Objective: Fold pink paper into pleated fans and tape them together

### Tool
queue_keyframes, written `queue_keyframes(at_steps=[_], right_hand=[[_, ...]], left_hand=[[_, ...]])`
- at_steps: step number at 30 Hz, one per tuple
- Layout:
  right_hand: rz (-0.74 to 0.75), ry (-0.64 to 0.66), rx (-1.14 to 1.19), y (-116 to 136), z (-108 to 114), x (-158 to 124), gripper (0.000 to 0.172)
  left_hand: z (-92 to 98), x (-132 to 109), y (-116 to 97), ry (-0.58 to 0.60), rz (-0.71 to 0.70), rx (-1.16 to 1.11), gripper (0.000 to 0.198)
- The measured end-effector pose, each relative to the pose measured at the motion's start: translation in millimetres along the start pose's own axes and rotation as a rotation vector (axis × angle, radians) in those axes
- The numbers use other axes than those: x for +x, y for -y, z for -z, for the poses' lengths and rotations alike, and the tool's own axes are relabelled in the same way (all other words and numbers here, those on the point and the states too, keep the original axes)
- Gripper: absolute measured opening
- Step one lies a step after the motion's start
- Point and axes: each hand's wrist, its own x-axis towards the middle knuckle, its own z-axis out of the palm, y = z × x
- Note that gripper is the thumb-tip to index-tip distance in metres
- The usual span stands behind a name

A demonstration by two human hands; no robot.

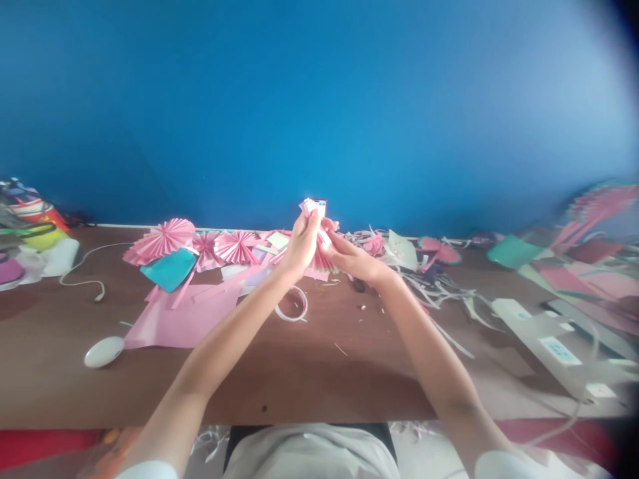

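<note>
Both hands are raised together over the far side of the table. My left hand [301,245] is closed round a folded pink paper [308,207], whose pleated pale end sticks up above the fingers. Beside it, my right hand [353,258] presses its fingers against the same paper from the right; its fingertips are partly hidden. Pink pleats [322,261] show below, between the two hands. Just behind the hands a phone [322,207] with a lit screen stands near the wall. A roll of white tape [291,304] lies on the table under my left forearm.
Pink paper fans [236,247], a teal piece [170,269] and a pink sheet [187,316] lie left, near a white mouse [104,352]. Paper strips [444,293] lie right, before a white power strip [544,342] with cables. A blue wall [319,106] bounds the table's back.
</note>
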Motion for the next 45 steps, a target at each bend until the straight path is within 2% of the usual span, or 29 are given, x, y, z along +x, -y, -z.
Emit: queue_keyframes(at_steps=[3, 5, 10, 14, 19, 24, 28, 32, 38, 45], right_hand=[[-0.168, -0.014, 0.125, -3.4, -2.9, -1.0, 0.07], [-0.205, 0.013, 0.176, -6.0, -6.7, 0.4, 0.071], [-0.121, 0.174, 0.28, -8.6, -15.5, 5.2, 0.055], [-0.105, 0.185, 0.314, -6.8, -18.0, 6.8, 0.041], [-0.047, 0.199, 0.346, -5.9, -18.0, 8.1, 0.034], [0.048, 0.216, 0.266, -1.9, -17.9, 7.6, 0.035], [0.086, 0.154, 0.174, -0.6, -20.2, 8.5, 0.037], [0.156, 0.09, 0.015, -3.2, -23.1, 9.5, 0.038], [0.174, 0.063, -0.164, -2.5, -25.9, 7.7, 0.037], [0.143, 0.017, -0.316, -0.2, -27.8, 9.3, 0.036]], left_hand=[[0.0, 3.1, -3.5, -0.035, -0.037, -0.223, 0.039], [-0.7, 4.2, -5.9, -0.055, -0.048, -0.353, 0.042], [-2.2, 4.8, -14.9, -0.051, -0.043, -0.553, 0.047], [-3.2, 4.5, -21.7, -0.088, -0.029, -0.588, 0.051], [-1.7, 4.6, -31.1, -0.152, 0.005, -0.601, 0.055], [4.4, 5.4, -37.7, -0.215, 0.04, -0.547, 0.052], [8.1, 8.6, -35.0, -0.255, 0.025, -0.526, 0.042], [13.2, 14.5, -27.5, -0.286, 0.035, -0.567, 0.046], [21.6, 16.3, -20.8, -0.245, 0.064, -0.618, 0.05], [21.6, 12.4, -14.5, -0.153, 0.04, -0.633, 0.054]])
